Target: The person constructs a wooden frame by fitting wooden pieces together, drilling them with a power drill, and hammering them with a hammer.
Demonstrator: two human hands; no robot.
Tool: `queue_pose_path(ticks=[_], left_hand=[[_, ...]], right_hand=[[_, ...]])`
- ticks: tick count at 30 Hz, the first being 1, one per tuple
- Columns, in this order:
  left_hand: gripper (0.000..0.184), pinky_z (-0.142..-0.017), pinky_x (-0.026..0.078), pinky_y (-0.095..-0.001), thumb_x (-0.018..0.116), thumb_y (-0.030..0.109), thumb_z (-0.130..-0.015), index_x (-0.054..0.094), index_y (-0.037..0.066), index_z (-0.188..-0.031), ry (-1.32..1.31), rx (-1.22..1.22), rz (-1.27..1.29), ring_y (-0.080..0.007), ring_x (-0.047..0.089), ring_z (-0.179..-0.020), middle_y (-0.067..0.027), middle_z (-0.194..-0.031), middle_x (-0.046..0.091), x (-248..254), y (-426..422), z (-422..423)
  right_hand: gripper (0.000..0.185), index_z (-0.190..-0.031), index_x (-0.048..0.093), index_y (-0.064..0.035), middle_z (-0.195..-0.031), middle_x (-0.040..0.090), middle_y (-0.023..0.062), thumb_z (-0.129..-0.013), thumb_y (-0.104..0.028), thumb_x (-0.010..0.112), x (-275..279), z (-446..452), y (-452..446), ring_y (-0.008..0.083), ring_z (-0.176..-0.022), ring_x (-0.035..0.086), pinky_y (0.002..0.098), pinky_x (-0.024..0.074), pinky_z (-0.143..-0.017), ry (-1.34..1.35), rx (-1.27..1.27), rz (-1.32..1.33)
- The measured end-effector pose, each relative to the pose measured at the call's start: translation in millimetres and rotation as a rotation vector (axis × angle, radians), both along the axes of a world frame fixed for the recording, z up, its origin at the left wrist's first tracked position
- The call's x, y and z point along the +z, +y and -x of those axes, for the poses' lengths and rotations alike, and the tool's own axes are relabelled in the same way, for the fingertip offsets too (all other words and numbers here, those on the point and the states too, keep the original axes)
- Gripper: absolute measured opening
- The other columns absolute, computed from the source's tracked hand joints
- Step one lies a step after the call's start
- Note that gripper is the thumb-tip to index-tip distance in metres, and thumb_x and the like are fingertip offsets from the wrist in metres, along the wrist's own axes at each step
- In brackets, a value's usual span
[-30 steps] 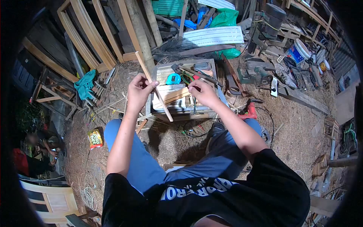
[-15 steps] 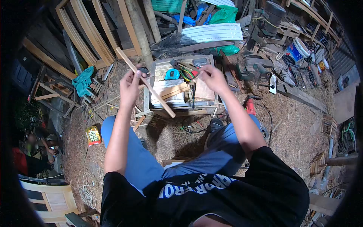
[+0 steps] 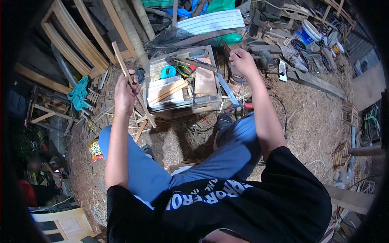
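Observation:
My left hand [image 3: 125, 91] is closed around a thin wooden strip [image 3: 139, 102], held at a slant left of the small work table [image 3: 212, 52]. My right hand [image 3: 243, 64] is raised beyond the table's right side. Its fingers are curled together near a small dark bit, and what they hold is too small to make out. On the table lie a turquoise tape measure [image 3: 167, 71], a red and green tool [image 3: 185, 70], a flat wood block [image 3: 206, 82] and light wood pieces [image 3: 170, 90]. A flat grey strip [image 3: 227, 89] slants down at the table's right edge.
A red power tool [image 3: 248, 105] with a black cable lies right of the table, partly behind my forearm. Wooden frames [image 3: 69, 36] lean at the back left. A snack bag [image 3: 95, 150] is by my left knee. Another person [image 3: 42, 174] is at far left.
My right hand has moved away from above the table, outward to the right. My left hand still holds the strip, now tilted more steeply. The whole view has shifted, with things appearing further left.

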State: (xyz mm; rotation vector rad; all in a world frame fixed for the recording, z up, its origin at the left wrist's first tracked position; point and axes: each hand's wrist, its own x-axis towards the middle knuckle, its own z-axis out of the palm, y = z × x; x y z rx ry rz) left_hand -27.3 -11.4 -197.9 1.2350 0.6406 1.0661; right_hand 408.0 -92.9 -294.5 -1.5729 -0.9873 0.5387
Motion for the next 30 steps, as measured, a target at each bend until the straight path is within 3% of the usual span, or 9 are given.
queue_pose_path(ticks=[2, 6, 12, 16, 20, 24, 26, 28, 30], left_hand=[[0.026, -0.064, 0.04, -0.027, 0.042, 0.023, -0.108, 0.049, 0.006, -0.126, 0.061, 0.005, -0.028, -0.0094, 0.045, -0.07, -0.0024, -0.085, 0.05, -1.3, -8.2, -14.8], [0.031, -0.048, 0.036, -0.0216, 0.042, 0.03, -0.109, 0.049, 0.011, -0.133, 0.134, -0.056, 0.001, -0.0059, 0.04, -0.055, -0.0005, -0.077, 0.048, -1.9, -25.7, -38.4], [0.027, -0.043, 0.033, -0.0196, 0.043, 0.017, -0.104, 0.049, 0.007, -0.129, 0.238, -0.041, 0.142, -0.0059, 0.039, -0.051, -0.0018, -0.08, 0.052, -32.7, -15.3, -62.9], [0.024, -0.045, 0.044, -0.0226, 0.047, 0.015, -0.103, 0.051, 0.002, -0.123, 0.332, -0.085, 0.117, -0.0073, 0.05, -0.056, -0.0041, -0.087, 0.056, -44.8, -17.4, -81.3], [0.026, -0.046, 0.051, -0.026, 0.048, 0.016, -0.104, 0.05, 0.003, -0.126, 0.366, -0.142, 0.099, -0.0088, 0.055, -0.055, -0.0047, -0.085, 0.058, -58.0, -13.7, -99.5], [0.03, -0.043, 0.047, -0.0255, 0.046, 0.016, -0.106, 0.049, 0.005, -0.134, 0.381, -0.126, 0.105, -0.0088, 0.05, -0.049, -0.0027, -0.075, 0.055, -74.3, -23.0, -127.0], [0.029, -0.045, 0.044, -0.0252, 0.046, 0.017, -0.106, 0.051, 0.005, -0.133, 0.336, -0.15, 0.083, -0.0082, 0.05, -0.051, -0.0012, -0.073, 0.054, -94.1, -16.5, -139.3], [0.034, -0.058, 0.041, -0.0233, 0.046, 0.02, -0.107, 0.053, 0.0, -0.134, 0.45, -0.128, -0.051, -0.0069, 0.049, -0.062, 0.0017, -0.066, 0.05, -110.1, -12.3, -158.6], [0.033, -0.056, 0.04, -0.0231, 0.045, 0.019, -0.107, 0.054, -0.001, -0.132, 0.409, -0.101, -0.033, -0.0067, 0.048, -0.06, 0.0022, -0.065, 0.049, -123.5, -8.1, -178.6]], right_hand=[[0.025, -0.107, 0.067, 0.0009, -0.085, 0.073, 0.0096, -0.093, -0.019, 0.061, 1.7, -4.4, -8.3, 0.016, -0.07, 0.068, 0.032, 0.0531, -0.068, -0.015, 0.015, 0.032], [0.025, -0.109, 0.068, -0.0004, -0.086, 0.073, 0.0103, -0.093, -0.018, 0.061, -4.9, -15.0, -17.9, 0.0159, -0.071, 0.068, 0.0317, 0.053, -0.069, 0.009, 0.059, 0.084], [0.027, -0.108, 0.07, 0.0001, -0.091, 0.073, 0.0148, -0.093, -0.021, 0.061, -20.8, -27.2, -22.4, 0.0252, -0.088, 0.07, 0.0363, 0.0523, -0.084, -0.059, 0.084, 0.121], [0.026, -0.106, 0.07, -0.0001, -0.092, 0.073, 0.0132, -0.093, -0.02, 0.059, -25.4, -28.8, -20.9, 0.0229, -0.086, 0.07, 0.0361, 0.0532, -0.081, -0.076, 0.148, 0.209], [0.024, -0.105, 0.068, -0.0022, -0.085, 0.07, 0.0061, -0.094, -0.02, 0.057, -43.3, -45.5, -14.8, 0.0154, -0.074, 0.067, 0.037, 0.0516, -0.066, 0.279, 0.37, 0.383], [0.026, -0.097, 0.069, -0.0001, -0.083, 0.07, 0.0163, -0.091, -0.023, 0.058, -122.7, -71.2, -19.1, 0.0263, -0.074, 0.067, 0.0416, 0.0518, -0.068, -0.246, 0.294, 0.341], [0.027, -0.098, 0.071, -0.001, -0.093, 0.07, 0.0232, -0.087, -0.025, 0.063, -178.9, -75.3, -27.5, 0.0391, -0.085, 0.068, 0.0465, 0.052, -0.077, -0.381, 0.203, 0.234], [0.027, -0.099, 0.072, -0.0036, -0.094, 0.071, 0.0213, -0.086, -0.026, 0.064, -213.3, -68.2, -33.5, 0.0392, -0.087, 0.069, 0.0461, 0.0531, -0.078, -0.412, 0.231, 0.331], [0.023, -0.098, 0.072, -0.006, -0.093, 0.071, 0.0201, -0.085, -0.024, 0.065, -236.0, -49.1, -33.5, 0.0392, -0.088, 0.069, 0.0451, 0.0544, -0.081, -0.296, 0.201, 0.42]])
